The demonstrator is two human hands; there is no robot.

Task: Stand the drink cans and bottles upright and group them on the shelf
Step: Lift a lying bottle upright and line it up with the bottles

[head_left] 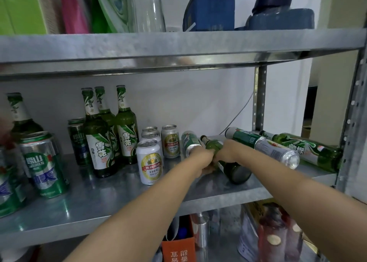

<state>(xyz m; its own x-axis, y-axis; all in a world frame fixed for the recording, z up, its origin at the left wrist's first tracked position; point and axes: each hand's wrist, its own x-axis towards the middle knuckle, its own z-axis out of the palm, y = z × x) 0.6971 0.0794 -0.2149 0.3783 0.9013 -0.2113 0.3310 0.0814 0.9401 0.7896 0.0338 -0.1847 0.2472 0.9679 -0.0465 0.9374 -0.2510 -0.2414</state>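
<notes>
A green glass bottle [237, 172] lies on its side in the middle of the metal shelf [99, 204], neck toward the back. My left hand [200, 159] and my right hand [228, 152] both grip its body, side by side. A green can [189, 140] lies tipped just behind my left hand. To the right lie two cans [245, 137] [278, 152] and another green bottle [311, 150]. Three green bottles [98, 144] stand upright at the left centre. White-and-gold cans [150, 162] stand next to them.
Green cans [45, 162], a dark can [76, 140] and one more bottle [19, 114] stand at the far left. The upper shelf's edge [178, 49] hangs low overhead. Steel posts [258, 102] [353, 126] bound the right side. An orange box [178, 247] and bottles sit below.
</notes>
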